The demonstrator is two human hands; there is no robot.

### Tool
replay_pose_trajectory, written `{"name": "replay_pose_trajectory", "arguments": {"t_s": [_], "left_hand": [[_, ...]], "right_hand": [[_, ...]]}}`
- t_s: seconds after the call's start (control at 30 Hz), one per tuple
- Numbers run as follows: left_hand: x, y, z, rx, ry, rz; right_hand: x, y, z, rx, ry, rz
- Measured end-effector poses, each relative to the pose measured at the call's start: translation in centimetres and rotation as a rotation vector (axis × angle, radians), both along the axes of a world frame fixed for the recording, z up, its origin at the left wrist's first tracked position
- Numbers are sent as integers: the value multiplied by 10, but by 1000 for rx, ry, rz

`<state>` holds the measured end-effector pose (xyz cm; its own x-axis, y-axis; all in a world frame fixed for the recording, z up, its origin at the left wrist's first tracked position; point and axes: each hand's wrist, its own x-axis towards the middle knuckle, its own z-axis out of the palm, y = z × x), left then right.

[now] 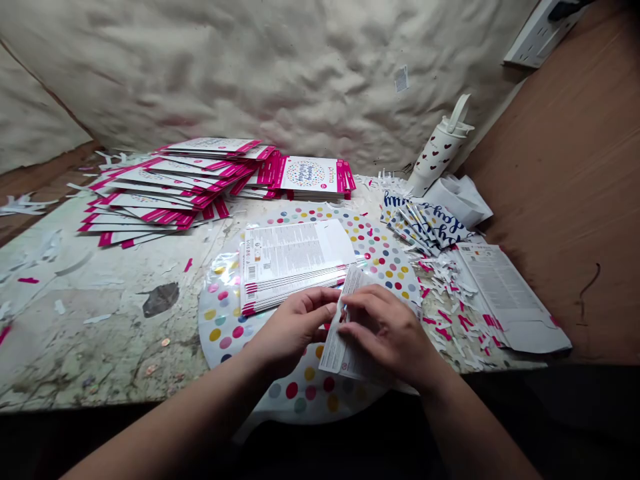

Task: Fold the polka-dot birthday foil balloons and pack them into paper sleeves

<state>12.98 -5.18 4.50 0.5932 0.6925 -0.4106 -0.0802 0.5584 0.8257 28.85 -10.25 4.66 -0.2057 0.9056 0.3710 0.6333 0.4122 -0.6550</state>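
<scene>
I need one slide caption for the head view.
Left hand and right hand at a thin white printed paper packet, over a round white polka-dotted sheet.

Front-left of the counter (pixel 120 360) is the easy lane
Just flat scraps (pixel 97 319) there; tall packet pile (pixel 173 179) blocks back left, low stack (pixel 295 250) sits mid, bottle (pixel 431 160) crowds back right.

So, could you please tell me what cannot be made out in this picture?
All in the head view:
Tilted packet: partly hidden behind the right hand.
Round dotted sheet: its middle is covered by the packet stack.
Fine print on that stack: too small to read.
Wall socket: cut off by the top edge.
</scene>
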Motion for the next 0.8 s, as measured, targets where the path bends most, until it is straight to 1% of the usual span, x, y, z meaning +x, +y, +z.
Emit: {"name": "replay_pose_trajectory", "arguments": {"t_s": [0.1,0.17,0.2,0.27,0.33,0.37,0.4,0.43,0.47,0.5,0.53,0.57,0.63,0.67,0.7,0.73,0.77,0.8], "left_hand": [[-2,-2,0,-22,-24,39],[-4,-2,0,1,-44,25],[-6,-1,1,18,-47,7],[-9,1,3,74,-17,-33],[-11,4,7,215,86,-49],[-11,6,10,330,150,-60],[-11,9,15,467,203,-84],[-11,11,20,607,235,-121],[-11,13,25,719,240,-143],[-11,14,30,783,213,-139],[-12,16,35,794,161,-114],[-13,18,39,763,103,-83],[-19,21,45,694,33,-64],[-24,25,46,715,41,-89],[-30,31,48,800,86,-103],[-38,41,50,942,162,-61],[-48,54,53,1120,271,45],[-59,73,58,1316,402,208]], "right_hand": [[-2,1,-10,142,11,-39],[11,1,-11,174,63,-145],[22,0,-10,142,63,-225],[47,-1,-4,7,-53,-412],[69,-2,4,-90,-226,-597],[75,-3,9,-108,-253,-641],[77,-2,13,-121,-213,-630],[75,-1,17,-149,-116,-565],[69,1,20,-192,22,-458],[62,4,23,-228,182,-348],[54,8,26,-228,356,-280],[46,13,28,-190,529,-265],[34,25,32,-56,822,-324],[31,31,34,-13,923,-335],[30,37,34,2,988,-320],[32,43,34,1,1019,-286],[36,48,32,5,1024,-262],[41,52,28,21,1015,-264]]}}
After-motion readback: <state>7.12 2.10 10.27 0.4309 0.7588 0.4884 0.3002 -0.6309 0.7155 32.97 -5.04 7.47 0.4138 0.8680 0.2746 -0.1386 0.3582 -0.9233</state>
